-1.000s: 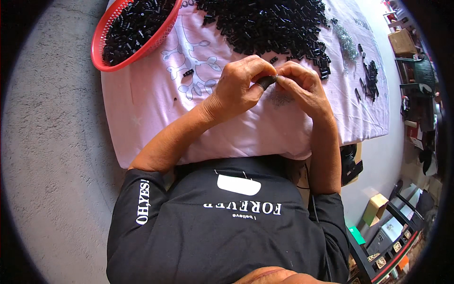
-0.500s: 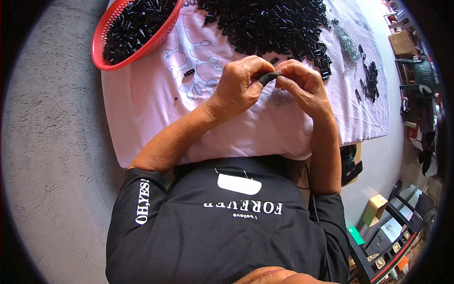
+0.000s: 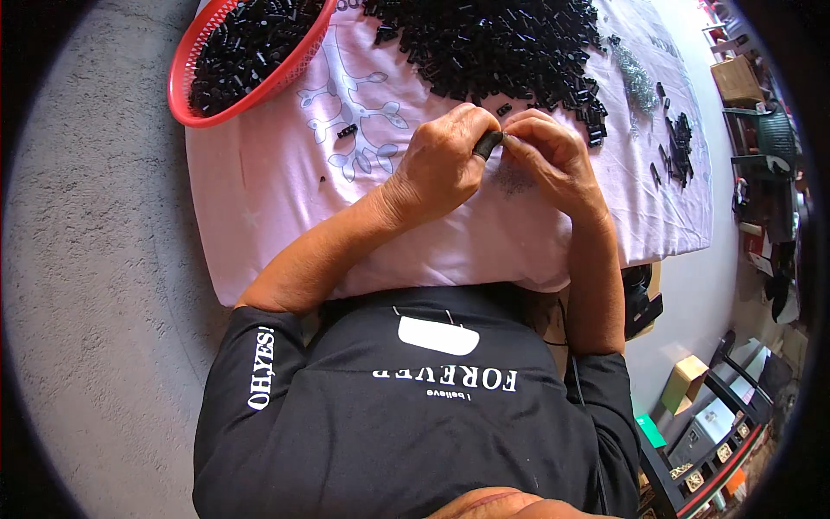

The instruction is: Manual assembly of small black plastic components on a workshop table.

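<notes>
Over the pink cloth, my left hand (image 3: 443, 160) and my right hand (image 3: 555, 160) meet fingertip to fingertip, both closed in a pinch. A dark wrap (image 3: 488, 145) covers the end of a left-hand digit, apparently the thumb. Whatever lies between the fingertips is tiny and mostly hidden by them. Just beyond the hands spreads a large heap of small black plastic pieces (image 3: 510, 52), with one loose black piece (image 3: 504, 111) near my fingers. Below the right hand lies a small scatter of fine grey bits (image 3: 513, 180).
A red plastic basket (image 3: 179, 97) of similar black pieces stands at the far left. One black piece (image 3: 347, 131) lies alone on the cloth (image 3: 389, 251). To the right are a pile of silvery small parts (image 3: 637, 82) and a group of longer black pieces (image 3: 681, 151).
My left hand has turned slightly and its wrapped digit tilts more upright. The small light-coloured item glimpsed between the fingertips is now mostly covered. Everything else stays put.
</notes>
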Action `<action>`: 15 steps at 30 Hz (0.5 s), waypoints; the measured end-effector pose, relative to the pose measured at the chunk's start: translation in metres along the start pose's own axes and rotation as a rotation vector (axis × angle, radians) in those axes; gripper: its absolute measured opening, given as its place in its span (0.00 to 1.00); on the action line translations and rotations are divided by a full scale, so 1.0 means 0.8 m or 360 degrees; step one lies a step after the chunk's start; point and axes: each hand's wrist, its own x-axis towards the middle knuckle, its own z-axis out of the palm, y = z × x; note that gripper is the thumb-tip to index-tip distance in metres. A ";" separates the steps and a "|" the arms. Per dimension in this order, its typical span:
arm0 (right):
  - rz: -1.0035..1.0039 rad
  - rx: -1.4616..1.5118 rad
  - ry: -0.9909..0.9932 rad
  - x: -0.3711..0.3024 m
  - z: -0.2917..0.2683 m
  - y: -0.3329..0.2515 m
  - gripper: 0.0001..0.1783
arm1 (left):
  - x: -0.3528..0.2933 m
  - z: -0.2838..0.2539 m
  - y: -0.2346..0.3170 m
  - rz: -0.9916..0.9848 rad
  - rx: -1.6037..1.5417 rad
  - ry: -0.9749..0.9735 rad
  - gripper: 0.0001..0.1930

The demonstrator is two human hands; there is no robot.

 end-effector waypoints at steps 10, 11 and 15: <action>-0.0084 -0.0268 0.0059 0.001 0.000 -0.001 0.04 | 0.004 -0.009 -0.005 -0.0412 -0.0132 -0.0120 0.03; -0.0101 -0.0260 0.0090 0.001 -0.001 0.000 0.04 | 0.007 -0.012 -0.004 -0.0480 -0.0158 -0.0106 0.03; -0.0062 -0.0130 0.0166 0.000 -0.003 0.004 0.04 | 0.010 -0.026 -0.001 -0.0473 -0.0269 -0.0403 0.04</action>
